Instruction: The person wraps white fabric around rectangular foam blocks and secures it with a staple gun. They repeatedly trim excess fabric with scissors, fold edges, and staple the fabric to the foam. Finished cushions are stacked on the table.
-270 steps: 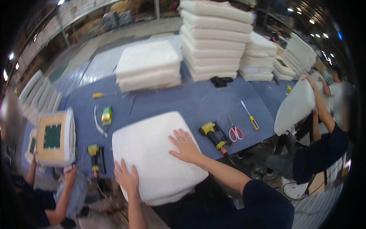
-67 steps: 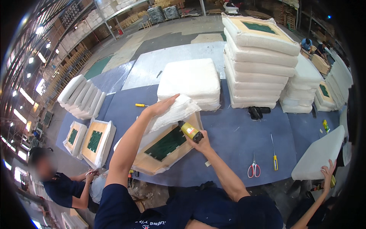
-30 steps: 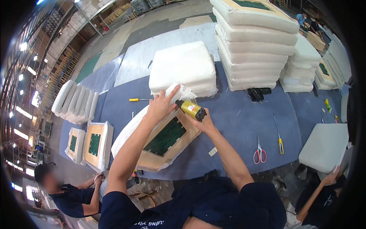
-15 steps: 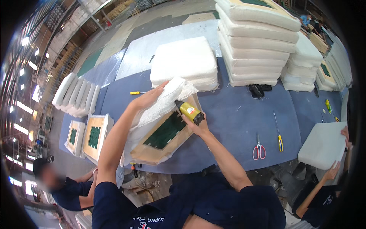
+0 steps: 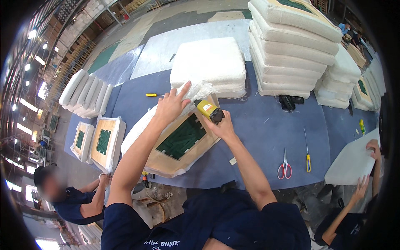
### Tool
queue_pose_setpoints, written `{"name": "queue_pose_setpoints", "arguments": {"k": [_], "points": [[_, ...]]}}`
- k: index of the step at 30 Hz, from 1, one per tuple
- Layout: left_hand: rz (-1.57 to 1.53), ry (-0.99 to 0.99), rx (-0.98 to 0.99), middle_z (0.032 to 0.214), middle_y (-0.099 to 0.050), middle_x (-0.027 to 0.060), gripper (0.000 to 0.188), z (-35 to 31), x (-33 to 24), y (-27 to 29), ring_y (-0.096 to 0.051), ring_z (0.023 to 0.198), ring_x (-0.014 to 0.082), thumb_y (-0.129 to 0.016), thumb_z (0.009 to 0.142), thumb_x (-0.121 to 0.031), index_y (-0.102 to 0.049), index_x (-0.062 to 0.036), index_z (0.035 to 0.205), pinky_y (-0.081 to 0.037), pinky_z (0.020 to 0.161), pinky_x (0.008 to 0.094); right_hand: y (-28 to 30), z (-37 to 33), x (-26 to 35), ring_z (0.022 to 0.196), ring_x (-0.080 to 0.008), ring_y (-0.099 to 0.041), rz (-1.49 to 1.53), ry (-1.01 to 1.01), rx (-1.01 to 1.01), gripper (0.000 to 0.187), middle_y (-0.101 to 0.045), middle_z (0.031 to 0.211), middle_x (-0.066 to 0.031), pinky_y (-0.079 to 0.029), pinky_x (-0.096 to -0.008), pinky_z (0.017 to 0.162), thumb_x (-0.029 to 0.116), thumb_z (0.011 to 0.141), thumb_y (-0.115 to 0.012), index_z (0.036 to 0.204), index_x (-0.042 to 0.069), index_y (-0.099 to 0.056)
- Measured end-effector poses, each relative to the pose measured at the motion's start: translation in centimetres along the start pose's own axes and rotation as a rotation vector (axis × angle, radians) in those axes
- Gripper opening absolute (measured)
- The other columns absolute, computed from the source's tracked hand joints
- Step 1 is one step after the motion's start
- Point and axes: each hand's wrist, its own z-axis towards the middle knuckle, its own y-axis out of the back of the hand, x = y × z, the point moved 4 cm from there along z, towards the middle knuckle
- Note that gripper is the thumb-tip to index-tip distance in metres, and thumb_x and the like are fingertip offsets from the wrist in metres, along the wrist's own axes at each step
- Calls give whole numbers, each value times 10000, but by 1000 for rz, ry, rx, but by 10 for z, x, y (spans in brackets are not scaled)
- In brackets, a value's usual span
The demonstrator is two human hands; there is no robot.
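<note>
A seat cushion [image 5: 160, 163] lies bottom up at the table's near edge, showing a wooden frame with a dark green panel [image 5: 183, 137] in its opening. White fabric [image 5: 141, 127] wraps over its left and far edges. My left hand [image 5: 170, 106] rests on that fabric near the far corner, fingers spread. Gripped in my right hand [image 5: 225, 126] is a yellow and black staple gun [image 5: 209, 110], its nose at the fabric by the frame's far edge. The left hand's fingertips partly cover the bunched fabric there.
White cushions [image 5: 208, 62] are stacked behind, with a taller stack [image 5: 291, 50] at right. Scissors [image 5: 285, 170], a yellow-handled screwdriver [image 5: 308, 162], another screwdriver [image 5: 153, 95] and a black object [image 5: 289, 102] lie on the blue table [image 5: 266, 141]. Co-workers [image 5: 79, 200] stand either side; one handles a white cushion [image 5: 350, 166].
My left hand has shifted from lying along the fabric to spread fingers closer to the staple gun. The cushion sits flatter, showing more green panel. A small pale scrap now shows on the table.
</note>
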Motion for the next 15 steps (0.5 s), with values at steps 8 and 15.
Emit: {"name": "queue_pose_setpoints", "arguments": {"k": [8, 15], "points": [[2, -42, 32, 1337, -617, 233, 836, 1, -16, 6, -716, 1088, 489, -723, 1038, -443, -272, -459, 1742, -578, 907, 596, -11, 6, -29, 736, -254, -764, -2, -19, -16, 240, -801, 796, -72, -594, -383, 757, 281, 942, -785, 993, 52, -833], [7, -41, 52, 1334, -595, 242, 1004, -1, -17, -1, -697, 1151, 494, -797, 965, -286, -206, -480, 1753, -568, 937, 620, -25, -6, -24, 815, -387, -760, 29, -42, -22, 304, -786, 871, -183, -579, -479, 804, 300, 892, -841, 947, 7, -787]]}}
